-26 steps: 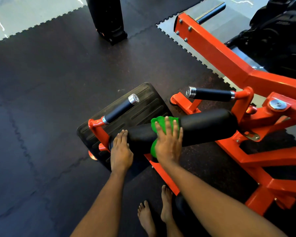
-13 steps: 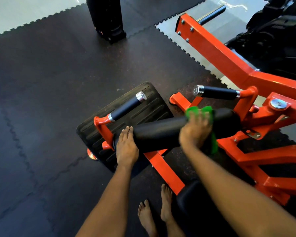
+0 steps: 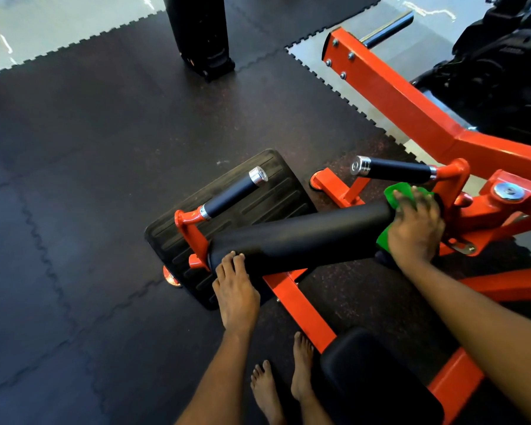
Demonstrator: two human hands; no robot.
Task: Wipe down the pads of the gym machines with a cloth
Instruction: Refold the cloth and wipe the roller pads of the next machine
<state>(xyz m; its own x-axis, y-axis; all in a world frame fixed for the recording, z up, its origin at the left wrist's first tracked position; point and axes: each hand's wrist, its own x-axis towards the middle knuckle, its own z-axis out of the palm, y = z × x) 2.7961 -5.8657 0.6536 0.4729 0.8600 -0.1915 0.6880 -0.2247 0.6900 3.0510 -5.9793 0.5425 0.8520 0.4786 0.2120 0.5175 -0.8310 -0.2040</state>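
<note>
A long black roller pad (image 3: pixel 301 237) lies across the orange machine frame (image 3: pixel 411 111) in the middle of the view. My right hand (image 3: pixel 416 227) presses a green cloth (image 3: pixel 397 193) over the pad's right end, fingers draped across the cloth. The cloth wraps down the near side too. My left hand (image 3: pixel 235 289) rests on the pad's left end with straight fingers, holding nothing. A black seat pad (image 3: pixel 371 372) sits at the bottom right.
Two black handles with chrome caps, the left handle (image 3: pixel 233 194) and the right handle (image 3: pixel 393 170), stick out beyond the roller. A ribbed black footplate (image 3: pixel 258 185) lies underneath. My bare feet (image 3: pixel 285 384) stand on the dark rubber floor mats (image 3: pixel 89 210). A black post (image 3: pixel 201 32) rises at the top.
My right hand has slid the green cloth rightward along the roller pad, from its middle to its right end. My left hand has stayed on the left end.
</note>
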